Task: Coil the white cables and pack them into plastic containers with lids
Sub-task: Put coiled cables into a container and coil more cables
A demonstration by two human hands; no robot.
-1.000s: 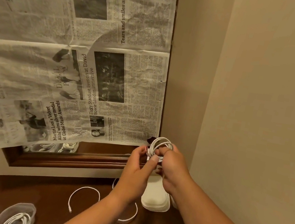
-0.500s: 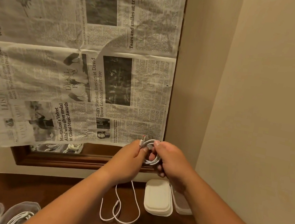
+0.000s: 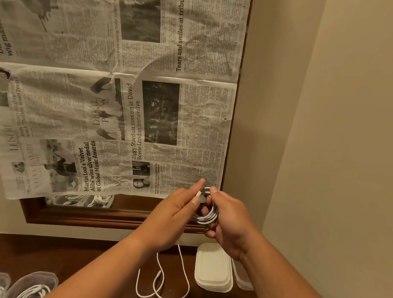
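Now both hands (image 3: 204, 216) gripping coiled cable (image 3: 207, 216), near wall corner (image 3: 272, 188)

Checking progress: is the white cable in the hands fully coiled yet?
Not fully: loops sit in the right hand, but the cable trails onto the table.

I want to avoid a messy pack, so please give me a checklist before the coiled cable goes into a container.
1. Coil held by right hand: ok.
2. Cable end pinched by left hand: ok.
3. Whole cable coiled: not ok, the tail lies loose on the table.
4. Lids within reach: ok.
5. Empty container ready: cannot tell; the containers at lower left hold cables.
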